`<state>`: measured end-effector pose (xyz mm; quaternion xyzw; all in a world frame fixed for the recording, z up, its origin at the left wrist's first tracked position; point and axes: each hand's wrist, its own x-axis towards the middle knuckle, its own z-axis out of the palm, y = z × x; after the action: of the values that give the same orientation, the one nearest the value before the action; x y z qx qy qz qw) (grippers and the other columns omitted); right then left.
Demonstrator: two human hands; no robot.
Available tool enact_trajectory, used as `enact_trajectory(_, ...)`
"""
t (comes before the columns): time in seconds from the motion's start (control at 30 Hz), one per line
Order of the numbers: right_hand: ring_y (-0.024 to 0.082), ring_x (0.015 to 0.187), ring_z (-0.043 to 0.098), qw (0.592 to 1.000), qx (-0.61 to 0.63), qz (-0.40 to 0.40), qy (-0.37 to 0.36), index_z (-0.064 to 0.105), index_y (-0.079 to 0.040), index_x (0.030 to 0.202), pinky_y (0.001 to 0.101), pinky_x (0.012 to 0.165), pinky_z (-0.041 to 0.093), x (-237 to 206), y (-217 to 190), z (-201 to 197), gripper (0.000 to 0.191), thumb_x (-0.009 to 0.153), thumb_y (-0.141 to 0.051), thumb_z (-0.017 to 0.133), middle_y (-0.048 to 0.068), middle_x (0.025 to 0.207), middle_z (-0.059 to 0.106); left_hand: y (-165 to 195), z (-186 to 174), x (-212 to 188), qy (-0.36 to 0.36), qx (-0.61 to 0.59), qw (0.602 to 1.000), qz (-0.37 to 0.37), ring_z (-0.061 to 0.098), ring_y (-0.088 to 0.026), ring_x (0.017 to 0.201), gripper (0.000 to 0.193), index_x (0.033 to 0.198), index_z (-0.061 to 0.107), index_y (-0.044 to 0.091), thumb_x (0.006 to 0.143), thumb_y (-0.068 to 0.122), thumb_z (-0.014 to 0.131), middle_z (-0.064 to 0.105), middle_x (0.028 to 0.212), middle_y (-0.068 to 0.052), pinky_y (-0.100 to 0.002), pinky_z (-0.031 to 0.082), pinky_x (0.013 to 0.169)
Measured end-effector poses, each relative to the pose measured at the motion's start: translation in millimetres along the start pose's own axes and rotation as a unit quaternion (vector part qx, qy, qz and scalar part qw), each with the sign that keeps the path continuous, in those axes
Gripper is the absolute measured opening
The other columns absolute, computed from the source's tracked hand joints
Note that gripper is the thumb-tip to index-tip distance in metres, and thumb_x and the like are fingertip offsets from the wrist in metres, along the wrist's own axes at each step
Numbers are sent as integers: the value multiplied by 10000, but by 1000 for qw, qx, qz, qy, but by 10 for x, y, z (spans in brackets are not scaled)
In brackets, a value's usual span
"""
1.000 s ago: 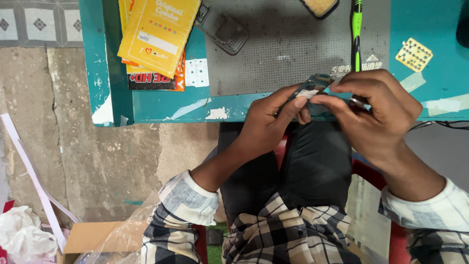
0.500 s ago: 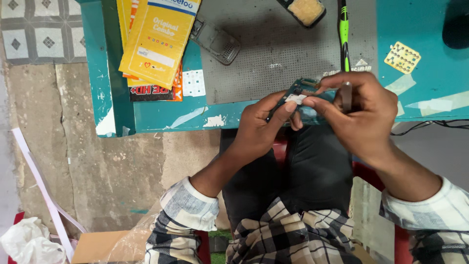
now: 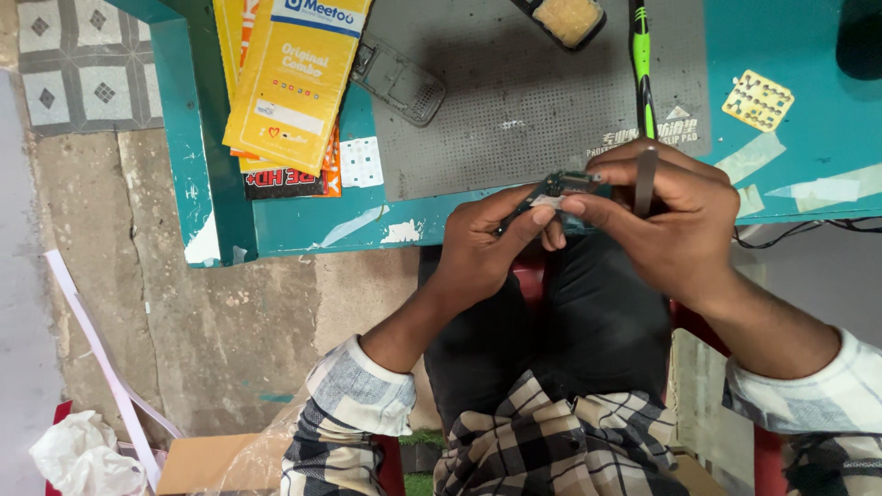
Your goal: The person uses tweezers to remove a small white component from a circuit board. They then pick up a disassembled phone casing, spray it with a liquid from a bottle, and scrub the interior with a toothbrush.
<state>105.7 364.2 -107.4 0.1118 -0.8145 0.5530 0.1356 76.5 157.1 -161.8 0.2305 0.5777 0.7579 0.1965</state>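
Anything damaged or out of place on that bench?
Yes. The teal table has paint chipped off along its front edge and corner. An opened phone shell lies askew, half on the grey mat. The yellow packets overhang the edge. Both hands hold a small circuit board normally.

Small circuit board (image 3: 557, 186) half behind fingers (image 3: 531, 220)

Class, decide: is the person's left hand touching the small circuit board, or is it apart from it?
Touching. The head view shows the left hand pinching the small circuit board between thumb and fingertips, no gap visible.
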Motion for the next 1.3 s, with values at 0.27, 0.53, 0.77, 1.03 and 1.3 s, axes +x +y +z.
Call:
enact_trajectory(0.27, 102, 806, 695, 1000, 22, -16, -5, 734, 19, 1088, 199, 643, 539, -14, -72, -29, 152, 960, -18, 806, 104, 1017, 722, -36, -46, -37, -26, -49, 998, 32, 722, -153, 914, 414, 1428, 600, -18, 1178, 288, 478, 733, 1002, -94, -276, 595, 866)
enact_trajectory(0.53, 124, 836, 707, 999, 26, -16, -22, 738, 18, 1098, 216, 663, 554, 9, -84, -35, 175, 944, -28, 809, 115, 1035, 729, -72, -38, -35, -9, -57, 998, 40, 713, -148, 852, 394, 1384, 621, -48, 1171, 261, 503, 732, 951, -120, -275, 591, 790)
enact_trajectory(0.77, 125, 838, 715, 999, 45, -7, -29, 743, 8, 1118, 212, 666, 563, 17, -65, -34, 177, 954, -34, 798, 116, 1037, 732, -119, -16, -17, 9, -43, 997, 59, 706, -142, 827, 332, 1352, 650, -31, 1149, 216, 562, 731, 965, -122, -258, 587, 746)
enact_trajectory(1.03, 117, 837, 718, 997, 72, 10, -24, 738, 5, 1157, 207, 670, 570, -18, -6, -39, 209, 959, -29, 792, 124, 1051, 741, -87, -9, -3, 9, -68, 996, 50, 723, -159, 839, 331, 1369, 642, -25, 1141, 205, 575, 742, 1003, -137, -270, 601, 753)
enact_trajectory(1.3, 20, 589, 558, 994, 87, 62, 40, 744, 35, 1160, 158, 519, 402, -137, 132, -46, 255, 939, -26, 857, 56, 838, 718, -61, -127, -14, 11, -53, 998, -40, 711, -134, 975, 294, 1274, 703, -42, 1076, 172, 662, 764, 1105, -120, -264, 590, 873)
